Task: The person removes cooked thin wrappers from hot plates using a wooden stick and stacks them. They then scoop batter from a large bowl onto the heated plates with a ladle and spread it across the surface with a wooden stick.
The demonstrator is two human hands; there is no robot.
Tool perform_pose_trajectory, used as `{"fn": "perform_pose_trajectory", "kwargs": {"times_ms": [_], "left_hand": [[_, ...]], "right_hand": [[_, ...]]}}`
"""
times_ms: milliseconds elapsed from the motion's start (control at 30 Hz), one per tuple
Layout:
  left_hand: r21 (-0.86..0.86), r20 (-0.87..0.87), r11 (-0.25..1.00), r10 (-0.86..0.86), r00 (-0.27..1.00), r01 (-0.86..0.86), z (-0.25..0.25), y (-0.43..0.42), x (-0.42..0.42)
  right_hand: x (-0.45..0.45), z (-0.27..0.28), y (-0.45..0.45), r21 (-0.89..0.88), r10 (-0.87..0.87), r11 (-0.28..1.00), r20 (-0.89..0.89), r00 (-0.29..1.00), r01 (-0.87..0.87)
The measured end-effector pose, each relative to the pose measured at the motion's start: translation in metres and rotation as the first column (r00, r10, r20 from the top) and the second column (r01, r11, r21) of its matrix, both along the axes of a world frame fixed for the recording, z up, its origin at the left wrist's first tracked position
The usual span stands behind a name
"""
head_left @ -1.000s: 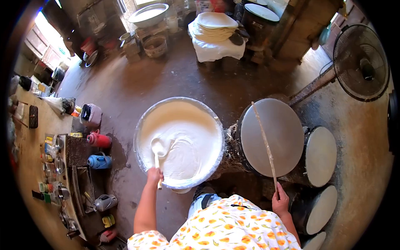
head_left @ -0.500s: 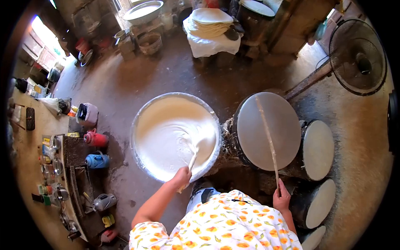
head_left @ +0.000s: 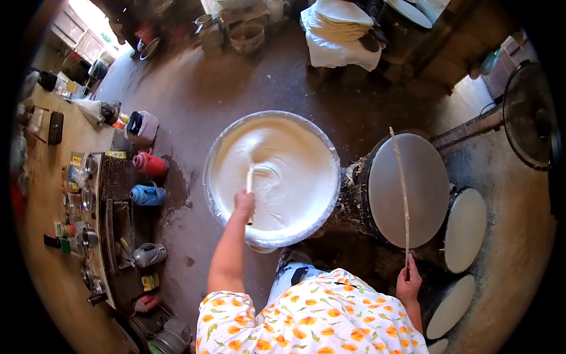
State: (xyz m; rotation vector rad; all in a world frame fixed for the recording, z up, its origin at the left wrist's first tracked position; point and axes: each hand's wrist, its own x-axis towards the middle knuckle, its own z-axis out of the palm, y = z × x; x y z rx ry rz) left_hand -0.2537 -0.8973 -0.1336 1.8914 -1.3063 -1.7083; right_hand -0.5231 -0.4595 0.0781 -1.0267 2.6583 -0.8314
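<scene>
My left hand (head_left: 244, 202) is closed around the pale handle (head_left: 250, 183) of a stirring tool, whose far end is sunk in batter and hidden. It is over the near left part of a large round basin (head_left: 214, 212) of creamy white batter (head_left: 295, 183) with swirl marks. At the right, my right hand (head_left: 408, 279) grips the lower end of a long thin wooden stick (head_left: 402, 183). The stick reaches up across a round flat griddle (head_left: 427, 194) with a pale grey surface; whether it touches the griddle I cannot tell.
More round griddles (head_left: 466, 230) stand on the right, beside a large fan (head_left: 527, 115). Behind is a stack of thin flatbreads (head_left: 336, 20) on white cloth (head_left: 342, 52). On the left are a red thermos (head_left: 151, 163), a blue thermos (head_left: 147, 194), a kettle (head_left: 148, 255) and a cluttered bench (head_left: 104, 236).
My left hand has swept the stirring tool from the basin's right side to its left, leaving fresh swirls. My right hand still holds the stick. The whole view has shifted.
</scene>
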Motion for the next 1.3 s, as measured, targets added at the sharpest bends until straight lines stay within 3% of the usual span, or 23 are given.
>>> {"fn": "perform_pose_trajectory", "kwargs": {"times_ms": [100,167,300,433,567,700,767,867,900,933,1033,1100,1167,1300], "left_hand": [[0.01,-0.026,0.982,0.189,0.982,-0.189,0.033,0.0,0.048],[0.006,0.003,0.972,0.234,0.972,-0.234,0.033,0.022,0.085],[0.217,0.083,0.926,0.299,0.951,-0.31,0.078,0.113,0.1],[0.454,-0.017,0.874,0.202,0.979,-0.172,0.126,0.174,0.089],[0.478,-0.131,0.867,0.228,0.965,-0.14,0.161,0.156,0.09],[0.237,-0.028,0.963,0.14,0.99,-0.13,0.144,0.102,0.083],[0.121,0.071,0.99,-0.075,0.995,0.066,0.095,0.064,0.086],[0.097,-0.003,0.991,-0.093,0.996,0.093,0.014,0.03,0.056],[0.113,-0.062,0.987,-0.105,0.993,0.111,-0.002,0.033,0.039],[0.097,-0.016,0.983,-0.153,0.988,0.154,0.003,0.046,0.017],[0.077,0.075,0.928,-0.371,0.926,0.365,0.025,0.098,-0.011],[0.138,0.067,0.894,-0.438,0.897,0.426,0.063,0.131,-0.002],[0.304,0.006,0.796,-0.552,0.834,0.524,0.124,0.151,0.02],[0.484,-0.105,0.812,-0.316,0.943,0.326,0.175,0.135,0.08]], "right_hand": [[-0.006,-0.004,-0.001,0.02,0.024,0.999,0.065,0.998,-0.025],[-0.01,-0.001,-0.011,-0.055,0.126,0.991,0.005,0.992,-0.125],[-0.018,-0.009,-0.01,-0.128,0.162,0.979,0.033,0.986,-0.157],[-0.027,-0.017,-0.006,-0.112,0.157,0.984,0.159,0.975,-0.14],[-0.027,-0.014,-0.011,-0.167,0.193,0.972,0.161,0.968,-0.166],[-0.027,-0.016,0.005,-0.154,0.185,0.973,0.081,0.979,-0.171],[-0.024,-0.013,0.014,-0.132,0.163,0.979,0.036,0.986,-0.157],[-0.015,-0.006,0.025,-0.095,0.117,0.988,-0.012,0.993,-0.118],[-0.01,-0.004,0.027,-0.088,0.089,0.992,-0.018,0.996,-0.09],[-0.008,-0.004,0.028,-0.083,0.084,0.993,-0.02,0.996,-0.085],[-0.006,-0.009,0.027,-0.102,0.063,0.993,-0.019,0.998,-0.065],[-0.007,-0.011,0.022,-0.112,0.09,0.99,0.041,0.995,-0.085],[-0.01,-0.012,0.018,-0.125,0.103,0.988,0.057,0.993,-0.095],[-0.01,-0.007,0.006,-0.186,0.15,0.973,0.078,0.986,-0.133]]}}
